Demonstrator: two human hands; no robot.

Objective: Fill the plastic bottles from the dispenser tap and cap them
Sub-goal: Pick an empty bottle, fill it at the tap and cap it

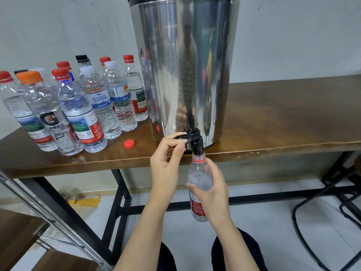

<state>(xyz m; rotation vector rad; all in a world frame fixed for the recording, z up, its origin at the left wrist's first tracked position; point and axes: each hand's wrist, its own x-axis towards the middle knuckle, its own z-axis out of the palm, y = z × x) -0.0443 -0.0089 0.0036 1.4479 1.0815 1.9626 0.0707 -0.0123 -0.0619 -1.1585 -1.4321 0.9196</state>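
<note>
Bottle (199,180), uncapped, is gripped by the right hand (212,189) below the table's front edge, mouth under the black tap (196,142). Left hand (166,159) pinches the tap lever. Red cap (129,143) lies on the table (273,118) near capped bottles (78,106) beside the steel dispenser (183,65).

**Bare forearms, dark trousers**

The person's left hand (166,153) and right hand (213,190) are bare, with slim fingers and short, plain, rounded nails. The left forearm (142,231) and right forearm (232,237) are uncovered along their whole visible length, from the wrists to the bottom edge of the view. Dark, nearly black matte fabric trousers cover both legs. The left knee (169,259) and right knee (218,259) show as two rounded shapes at the bottom of the view, partly hidden behind the forearms. The cloth looks smooth and unpatterned. It is too dark to tell its weave or seams.
</note>
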